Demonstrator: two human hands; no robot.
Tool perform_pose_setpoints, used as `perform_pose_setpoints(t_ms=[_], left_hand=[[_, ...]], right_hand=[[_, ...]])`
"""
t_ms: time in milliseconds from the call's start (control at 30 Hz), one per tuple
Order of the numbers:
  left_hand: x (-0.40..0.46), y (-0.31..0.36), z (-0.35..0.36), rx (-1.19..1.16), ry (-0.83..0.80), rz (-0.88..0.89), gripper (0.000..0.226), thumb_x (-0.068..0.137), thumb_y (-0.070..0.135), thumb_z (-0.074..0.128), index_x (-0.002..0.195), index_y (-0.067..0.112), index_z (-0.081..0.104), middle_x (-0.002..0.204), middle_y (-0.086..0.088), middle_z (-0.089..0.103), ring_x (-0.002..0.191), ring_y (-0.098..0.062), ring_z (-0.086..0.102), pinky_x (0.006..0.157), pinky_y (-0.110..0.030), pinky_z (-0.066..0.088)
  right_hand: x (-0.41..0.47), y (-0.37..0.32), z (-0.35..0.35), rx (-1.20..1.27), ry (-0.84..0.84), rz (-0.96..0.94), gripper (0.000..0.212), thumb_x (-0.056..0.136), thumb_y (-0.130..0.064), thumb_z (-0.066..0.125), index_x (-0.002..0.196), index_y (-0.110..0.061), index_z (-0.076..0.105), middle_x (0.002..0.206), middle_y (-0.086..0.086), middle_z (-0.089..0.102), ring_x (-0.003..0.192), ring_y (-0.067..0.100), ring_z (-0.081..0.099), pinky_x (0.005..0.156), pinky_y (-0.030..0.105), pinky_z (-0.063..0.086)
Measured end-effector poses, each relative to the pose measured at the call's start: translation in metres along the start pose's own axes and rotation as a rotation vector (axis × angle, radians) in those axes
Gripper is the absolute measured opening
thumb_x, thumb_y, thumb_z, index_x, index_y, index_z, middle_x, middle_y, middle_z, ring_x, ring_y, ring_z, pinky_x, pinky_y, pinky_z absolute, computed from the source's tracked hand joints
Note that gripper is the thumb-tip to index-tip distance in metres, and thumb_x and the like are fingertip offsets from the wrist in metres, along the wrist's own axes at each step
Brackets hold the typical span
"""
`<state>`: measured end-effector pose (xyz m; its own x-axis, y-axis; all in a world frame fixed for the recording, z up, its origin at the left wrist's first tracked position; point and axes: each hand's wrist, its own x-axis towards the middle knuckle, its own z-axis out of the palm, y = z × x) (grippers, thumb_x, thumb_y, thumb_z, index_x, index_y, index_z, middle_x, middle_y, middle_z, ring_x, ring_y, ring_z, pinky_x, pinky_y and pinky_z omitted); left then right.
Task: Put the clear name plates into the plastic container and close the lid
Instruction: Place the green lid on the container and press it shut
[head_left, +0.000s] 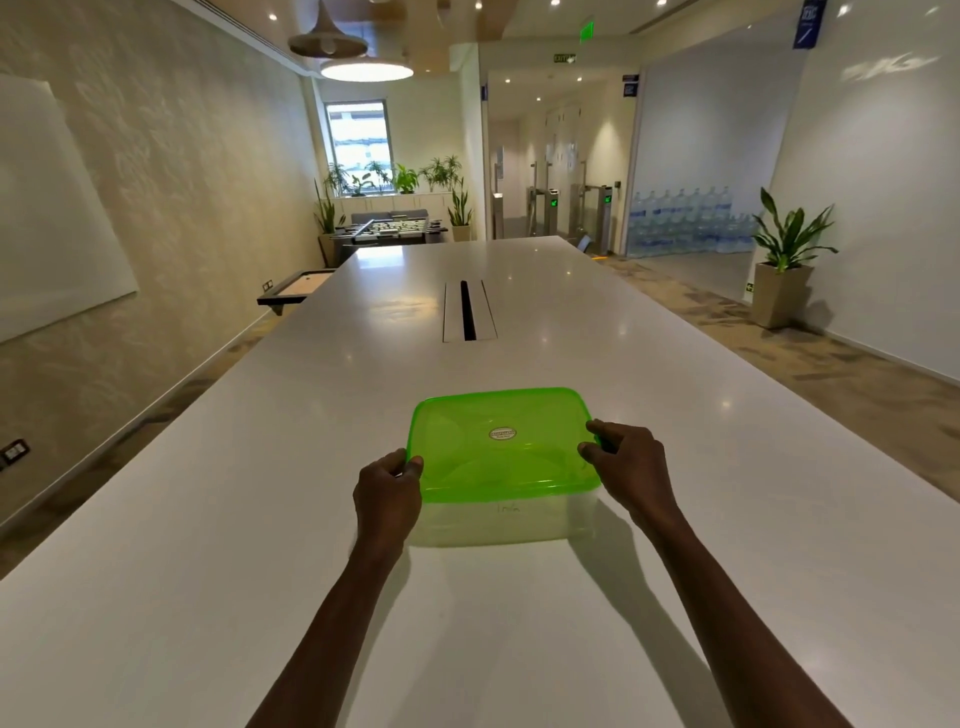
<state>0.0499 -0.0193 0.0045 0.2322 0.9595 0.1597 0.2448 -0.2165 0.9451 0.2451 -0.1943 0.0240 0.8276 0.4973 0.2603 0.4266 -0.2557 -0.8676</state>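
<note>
A clear plastic container (506, 519) stands on the long white table (675, 467), with a translucent green lid (498, 441) lying on top of it. My left hand (387, 491) grips the lid's near-left corner, fingers curled over the edge. My right hand (626, 462) grips the lid's right edge, thumb and fingers pinching the rim. A round sticker sits in the lid's middle. Through the lid and wall, the inside is blurred, so no name plates can be made out.
A cable slot (467, 317) runs down the table's middle beyond the container. A whiteboard (52, 218) hangs on the left wall. A potted plant (784, 270) stands on the floor at the right, and a foosball table (389, 228) beyond the far end.
</note>
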Motion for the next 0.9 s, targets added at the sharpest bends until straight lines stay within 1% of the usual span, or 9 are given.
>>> perform_pose_setpoints(t_ms=[67,167,300,400,433,500,600,667,900], left_hand=[[-0.002,0.002,-0.002,0.01,0.015,0.0,0.024,0.088,0.02,0.066,0.103,0.003,0.072,0.071,0.0,0.067,0.075,-0.023,0.056,0.075,-0.028,0.041],[-0.006,0.005,-0.001,0.028,0.038,0.007,0.027,0.087,0.022,0.067,0.108,0.005,0.072,0.102,-0.013,0.074,0.095,-0.028,0.066,0.082,-0.028,0.043],[-0.01,0.004,0.0,0.04,0.044,0.01,0.032,0.09,0.028,0.063,0.114,0.008,0.069,0.112,-0.011,0.071,0.11,-0.028,0.063,0.095,-0.034,0.045],[-0.012,0.001,0.001,0.014,0.023,-0.024,0.028,0.091,0.037,0.061,0.092,0.01,0.07,0.086,-0.007,0.069,0.091,-0.03,0.061,0.081,-0.037,0.045],[-0.015,0.0,0.001,-0.009,0.009,-0.036,0.033,0.091,0.04,0.06,0.072,0.013,0.061,0.067,-0.004,0.058,0.075,-0.03,0.053,0.069,-0.036,0.04],[-0.019,-0.004,0.0,-0.047,-0.012,-0.077,0.043,0.09,0.042,0.061,0.061,0.013,0.048,0.056,-0.002,0.042,0.063,-0.028,0.041,0.06,-0.035,0.032],[-0.025,-0.007,-0.001,-0.211,-0.014,-0.15,0.014,0.086,0.032,0.068,0.082,0.019,0.073,0.067,-0.004,0.061,0.066,-0.023,0.051,0.072,-0.036,0.046],[-0.027,-0.008,-0.002,-0.304,0.005,-0.187,0.006,0.082,0.028,0.073,0.087,0.025,0.074,0.069,-0.003,0.065,0.063,-0.019,0.055,0.073,-0.033,0.049],[-0.03,-0.009,-0.001,-0.543,0.044,-0.331,0.011,0.075,0.02,0.08,0.084,0.021,0.075,0.07,0.004,0.071,0.061,-0.007,0.062,0.06,-0.02,0.054]], right_hand=[[0.002,0.001,0.003,-0.057,-0.014,0.001,0.04,0.082,-0.018,0.072,0.121,-0.008,0.067,0.123,0.013,0.068,0.113,0.025,0.064,0.102,0.043,0.047],[0.0,0.005,0.005,-0.084,-0.016,-0.011,0.038,0.084,-0.019,0.07,0.121,-0.008,0.067,0.124,0.014,0.067,0.115,0.026,0.063,0.103,0.043,0.046],[0.0,0.01,0.003,-0.016,-0.007,0.022,0.035,0.085,-0.018,0.07,0.119,-0.01,0.069,0.121,0.01,0.069,0.108,0.018,0.067,0.093,0.026,0.047],[0.002,0.013,0.001,0.095,0.021,0.101,0.04,0.085,-0.019,0.071,0.124,-0.009,0.066,0.121,0.008,0.069,0.1,0.013,0.065,0.086,0.024,0.045],[0.003,0.016,0.0,0.123,0.023,0.135,0.043,0.084,-0.019,0.072,0.124,-0.006,0.064,0.118,0.011,0.069,0.097,0.015,0.065,0.086,0.028,0.049],[0.004,0.02,-0.002,0.176,-0.002,0.221,0.045,0.081,-0.019,0.075,0.12,0.0,0.064,0.107,0.017,0.07,0.088,0.024,0.068,0.088,0.043,0.056],[0.005,0.024,-0.004,0.263,-0.061,0.3,0.027,0.079,-0.018,0.078,0.095,0.002,0.072,0.09,0.022,0.072,0.068,0.026,0.066,0.082,0.047,0.059],[0.005,0.026,-0.004,0.314,-0.057,0.318,0.028,0.078,-0.016,0.079,0.095,0.006,0.072,0.083,0.021,0.071,0.065,0.025,0.063,0.079,0.043,0.059],[0.007,0.022,-0.005,0.31,-0.04,0.309,0.028,0.078,-0.012,0.079,0.098,0.006,0.073,0.069,0.014,0.067,0.055,0.019,0.056,0.067,0.035,0.056]])
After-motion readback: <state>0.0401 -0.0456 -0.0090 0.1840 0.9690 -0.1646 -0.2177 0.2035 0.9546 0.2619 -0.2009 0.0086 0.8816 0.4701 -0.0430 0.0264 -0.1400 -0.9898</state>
